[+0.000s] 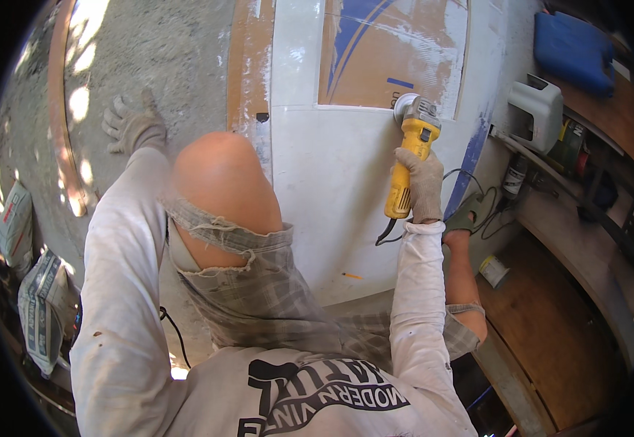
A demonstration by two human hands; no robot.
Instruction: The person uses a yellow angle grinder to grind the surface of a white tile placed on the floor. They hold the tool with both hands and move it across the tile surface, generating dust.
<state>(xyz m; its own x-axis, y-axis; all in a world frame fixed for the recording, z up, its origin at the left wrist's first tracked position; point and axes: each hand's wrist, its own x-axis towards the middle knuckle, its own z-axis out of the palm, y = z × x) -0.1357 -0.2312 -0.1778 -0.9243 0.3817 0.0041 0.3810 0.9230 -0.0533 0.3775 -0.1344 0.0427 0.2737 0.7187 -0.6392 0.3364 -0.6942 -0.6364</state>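
My right hand (426,186), in a pale knit glove, is wrapped round the body of a yellow angle grinder (413,142). The grinder's pale disc (404,106) is at the lower edge of a brown rectangle with blue print (382,54), which looks like cardboard framed by a white panel (317,160). Whether the disc touches the panel I cannot tell. A black cord leaves the grinder's near end. My left hand (136,125), gloved too, has its fingers spread over the grey concrete floor (179,58), holding nothing.
A brown wooden strip (248,73) runs along the panel's left edge. An orange pencil-like piece (353,276) lies on the panel. To the right are a blue jug (573,51), a cut grey container (539,113) and a small tub (493,272). Bags (40,313) lie at left.
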